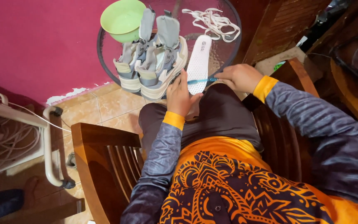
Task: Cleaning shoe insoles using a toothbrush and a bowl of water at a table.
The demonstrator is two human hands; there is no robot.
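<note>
- Magenta wall and tan floor tiles frame a small round glass worktop (104, 62), seen from above by a seated person in a wooden chair (104, 161).
- On the worktop stand a pair of grey and cream shoes (154, 62) with laces out, a green bowl (122, 18) behind them, a heap of white laces (214, 23) at the far side, and a white insole (198, 62) lying flat beside the shoes.
- Left hand (180, 94) rests at the near edge, fingers spread and touching the insole's near end and the closest shoe's sole; its grip holds nothing that I can make out.
- Right hand (240, 76) has its grip pressed together, pinching the handle of a thin blue brush (201, 80), whose head lies across the insole's near end.
- Judging by this, the step in hand looks like scrubbing the insole.
- A next stroke would call for the left hand to pin the insole firmly so it does not slide on the glass, while the brush works lengthwise.
</note>
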